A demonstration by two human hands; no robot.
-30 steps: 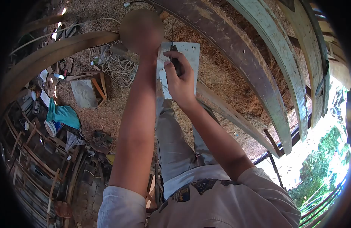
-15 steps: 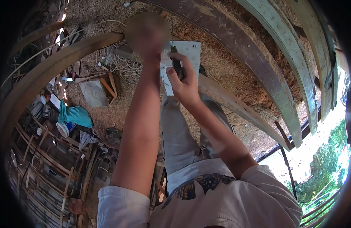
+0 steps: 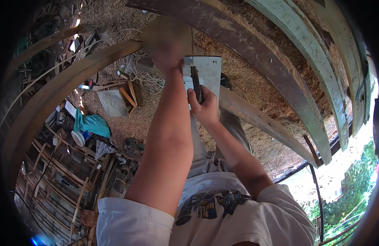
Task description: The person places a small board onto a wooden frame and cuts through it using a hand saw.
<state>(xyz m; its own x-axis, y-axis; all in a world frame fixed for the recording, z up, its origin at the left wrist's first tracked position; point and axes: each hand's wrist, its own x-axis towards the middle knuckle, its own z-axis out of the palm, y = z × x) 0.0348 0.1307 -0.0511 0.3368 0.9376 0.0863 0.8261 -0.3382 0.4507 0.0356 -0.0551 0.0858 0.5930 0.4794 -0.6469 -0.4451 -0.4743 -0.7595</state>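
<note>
My right hand [image 3: 206, 107] is closed around the dark handle of a tool [image 3: 196, 82]. A thin, straight shaft or blade runs from the handle up past the blurred patch; its exact kind is not clear. My left arm [image 3: 167, 123] stretches forward, and my left hand [image 3: 167, 47] lies under a round blur that hides its fingers. Beneath the tool is a worn whitish board [image 3: 212, 71], just in front of my legs.
Large curved timbers [image 3: 279, 61] arch across the right side, and another curved timber [image 3: 74, 74] spans the left. A straight beam [image 3: 267, 123] slants to the lower right. Coiled rope [image 3: 146, 78], a wooden box [image 3: 115, 101] and a teal cloth [image 3: 93, 124] lie on the shavings-strewn ground.
My right hand's fingers were looser and spread near the dark handle; now they wrap around it. The hand and handle sit lower in view, and the view has shifted slightly.
</note>
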